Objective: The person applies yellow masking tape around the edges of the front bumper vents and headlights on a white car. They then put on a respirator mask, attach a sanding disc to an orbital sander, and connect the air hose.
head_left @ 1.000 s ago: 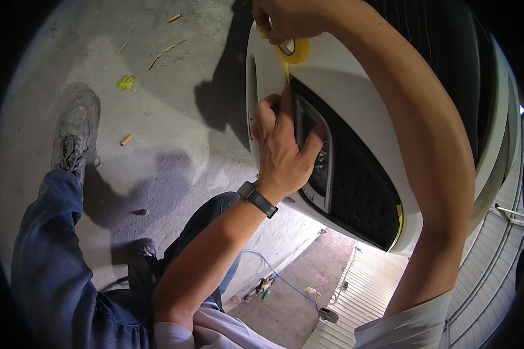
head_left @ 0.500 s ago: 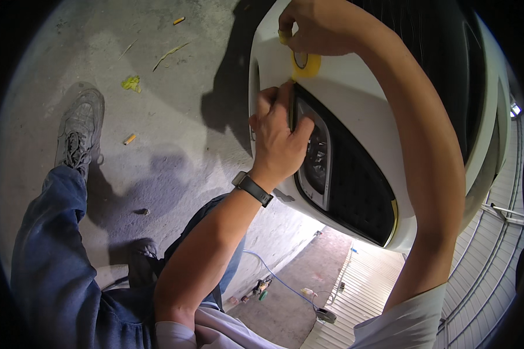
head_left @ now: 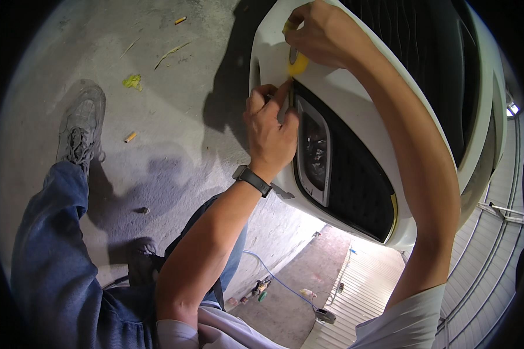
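Note:
A white car bumper [head_left: 355, 87] holds a lamp [head_left: 315, 152] set in a pointed black trim panel [head_left: 355, 186]. My right hand [head_left: 325, 36] is above the panel's upper tip, fingers pinched on a roll of yellow tape [head_left: 298, 64]. The roll stands tilted close to the white surface. My left hand [head_left: 271, 135] lies along the panel's left edge, its index fingertip pressing at the upper tip just below the roll. Its thumb is apart from the fingers and the others are bent. A strip of yellow tape [head_left: 395, 210] runs along the panel's lower right edge.
Cigarette butts [head_left: 130, 137], a crumpled yellow-green scrap [head_left: 133, 82] and a thin strip [head_left: 172, 55] lie on the concrete floor [head_left: 157, 116]. A blue hose [head_left: 273, 273] runs behind, near a power tool [head_left: 262, 288]. A dark mesh grille [head_left: 407, 52] borders the bumper.
The tape roll has turned and shifted slightly left, with my right hand a little lower. My left hand has slid slightly left, its thumb drawing back off the lamp.

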Available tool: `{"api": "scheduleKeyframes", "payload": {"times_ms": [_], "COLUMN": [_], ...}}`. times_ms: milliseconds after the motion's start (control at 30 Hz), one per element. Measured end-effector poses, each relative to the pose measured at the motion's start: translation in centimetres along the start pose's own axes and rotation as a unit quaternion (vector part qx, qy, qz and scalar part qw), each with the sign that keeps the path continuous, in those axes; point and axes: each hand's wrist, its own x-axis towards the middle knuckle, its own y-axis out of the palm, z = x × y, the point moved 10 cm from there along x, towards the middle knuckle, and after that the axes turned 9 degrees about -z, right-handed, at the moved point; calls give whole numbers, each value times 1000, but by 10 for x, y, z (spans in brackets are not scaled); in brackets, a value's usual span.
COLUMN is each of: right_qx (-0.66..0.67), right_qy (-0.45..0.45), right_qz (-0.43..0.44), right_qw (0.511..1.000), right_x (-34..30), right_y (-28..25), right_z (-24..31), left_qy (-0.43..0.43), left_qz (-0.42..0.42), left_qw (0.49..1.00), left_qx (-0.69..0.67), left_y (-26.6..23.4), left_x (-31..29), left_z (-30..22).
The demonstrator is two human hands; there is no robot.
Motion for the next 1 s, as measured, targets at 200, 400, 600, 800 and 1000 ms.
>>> {"api": "scheduleKeyframes", "payload": {"times_ms": [200,400,600,800,1000], "right_qx": [165,166,190,180,190], "right_qy": [237,153,168,183,187], "right_qz": [11,-85,-125,-69,-101], "right_qw": [957,971,959,964,959], "right_x": [-41,-77,-96,-100,-100], "right_y": [-19,-42,-41,-36,-39], "right_z": [-21,4,9,12,9], "left_qy": [1,-8,21,47,165], "left_qz": [5,37,60,41,43], "left_qw": [999,999,995,996,982], "left_qx": [-34,3,76,63,87], "left_y": [2,4,3,-7,-10], "left_x": [-5,-4,1,14,23], "left_z": [-5,-9,-19,-12,-27]}}
